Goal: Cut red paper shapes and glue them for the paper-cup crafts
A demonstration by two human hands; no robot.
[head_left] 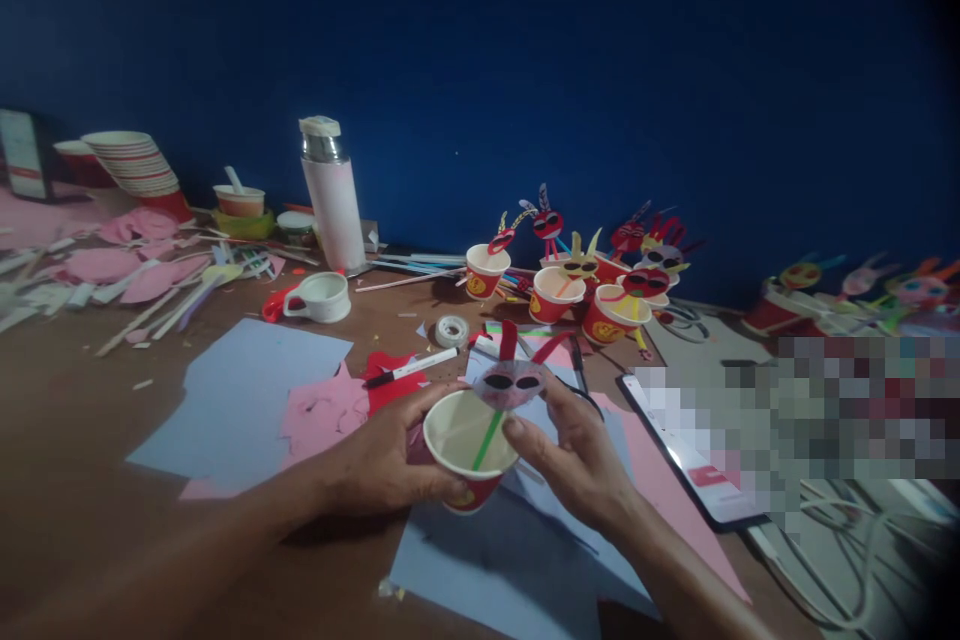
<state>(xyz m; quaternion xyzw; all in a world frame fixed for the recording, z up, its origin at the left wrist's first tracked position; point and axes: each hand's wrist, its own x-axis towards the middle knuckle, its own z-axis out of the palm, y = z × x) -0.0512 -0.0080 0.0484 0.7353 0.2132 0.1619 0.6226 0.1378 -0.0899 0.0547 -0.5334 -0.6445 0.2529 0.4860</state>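
Observation:
My left hand (386,460) is wrapped around a red and white paper cup (469,495), held tilted toward me over the papers. Out of the cup rises a green straw (488,440), topped by a pale paper face (512,388) with black eye shapes and two red paper antennae. My right hand (581,450) is closed at the cup's right side, its thumb by the rim and its fingers at the face's edge. The fingertips behind the face are partly hidden.
Finished paper-face cups (559,292) stand at the back. A white flask (335,200), a mug (319,298), a tape roll (452,331), a marker (411,367) and blue paper (225,405) lie around. A phone (697,455) is at right; stacked cups (139,165) stand far left.

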